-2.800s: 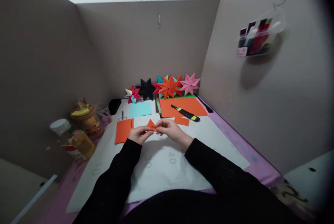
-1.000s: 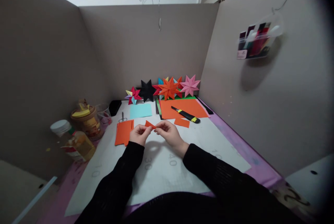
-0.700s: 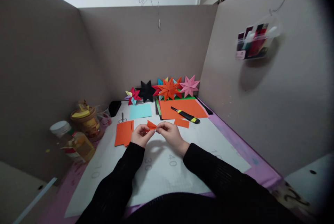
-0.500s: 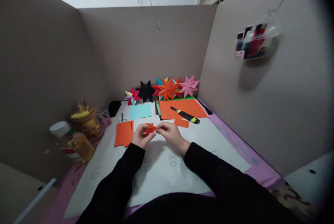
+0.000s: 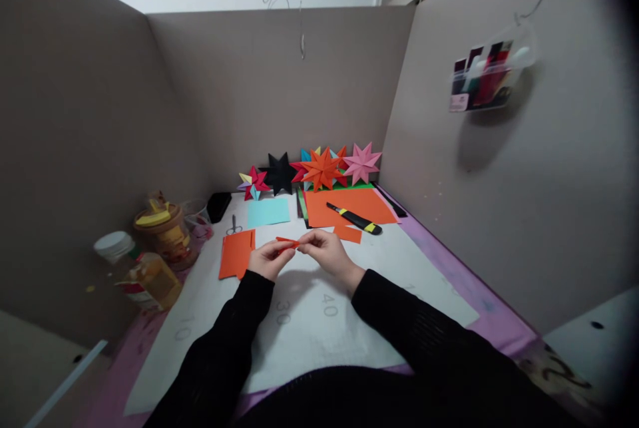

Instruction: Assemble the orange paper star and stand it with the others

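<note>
A small folded piece of orange paper (image 5: 287, 241) is held above the white mat between both hands. My left hand (image 5: 270, 258) pinches its left part between thumb and fingers. At its right end, the fingertips of my right hand (image 5: 324, 249) are closed on the paper. The piece looks narrow from here, and the fingers hide part of it. To the left lies a stack of orange paper (image 5: 236, 255), close to my left hand. A small orange rectangle of paper (image 5: 348, 234) rests just beyond my right hand.
Folded paper stars (image 5: 322, 168) stand along the back wall. A utility knife (image 5: 357, 220) lies on large orange sheets (image 5: 319, 205). Small scissors (image 5: 233, 225) and a light blue sheet (image 5: 268, 212) lie behind the stack. A bottle (image 5: 144, 275) and a lidded cup (image 5: 164, 235) stand left.
The orange piece has gone from showing a wider face to a thin, flatter edge. My left hand has shifted slightly left, its fingers closing flatter over the paper. The right hand has hardly moved.
</note>
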